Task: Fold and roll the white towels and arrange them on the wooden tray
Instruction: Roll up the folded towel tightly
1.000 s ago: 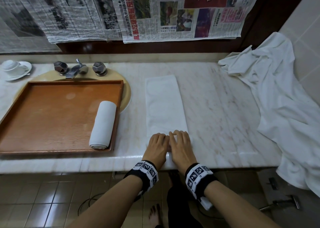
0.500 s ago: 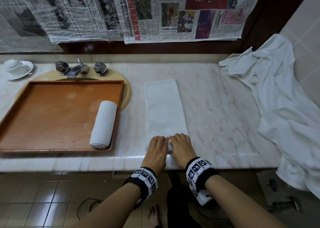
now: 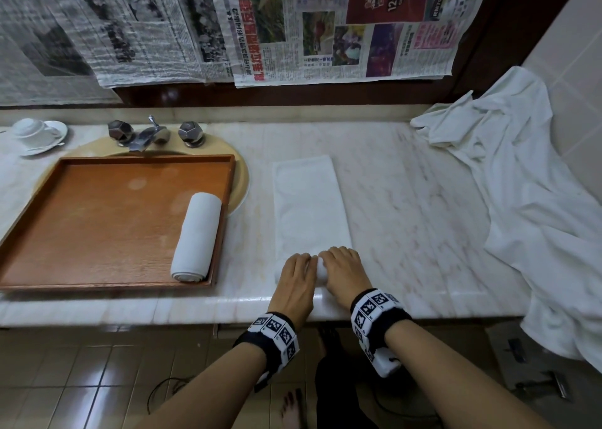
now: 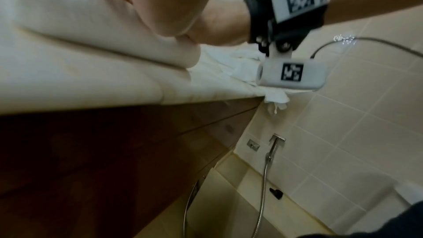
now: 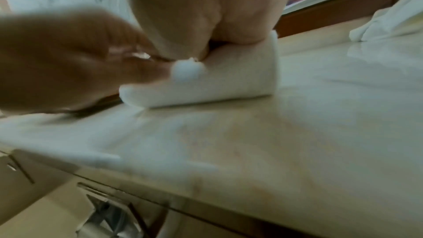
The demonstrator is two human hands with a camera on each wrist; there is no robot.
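A folded white towel (image 3: 309, 207) lies as a long strip on the marble counter (image 3: 407, 207), and its near end is turned up into a small roll (image 3: 321, 267). My left hand (image 3: 298, 265) and right hand (image 3: 342, 262) sit side by side on that roll with fingers curled over it. In the right wrist view the roll (image 5: 217, 82) lies under my right hand (image 5: 206, 6), with my left hand (image 5: 68, 57) at its left end. The wooden tray (image 3: 97, 216) stands to the left and holds one rolled towel (image 3: 195, 236) along its right wall.
A heap of loose white towels (image 3: 527, 200) covers the counter's right end and hangs over its edge. A tap (image 3: 146, 135) and a cup on a saucer (image 3: 35, 132) stand behind the tray. The counter's front edge (image 3: 195, 308) runs just below my wrists.
My hands went from lying flat on the towel's near end to curling over it. That end is now turned up into a small roll, and the flat strip looks shorter.
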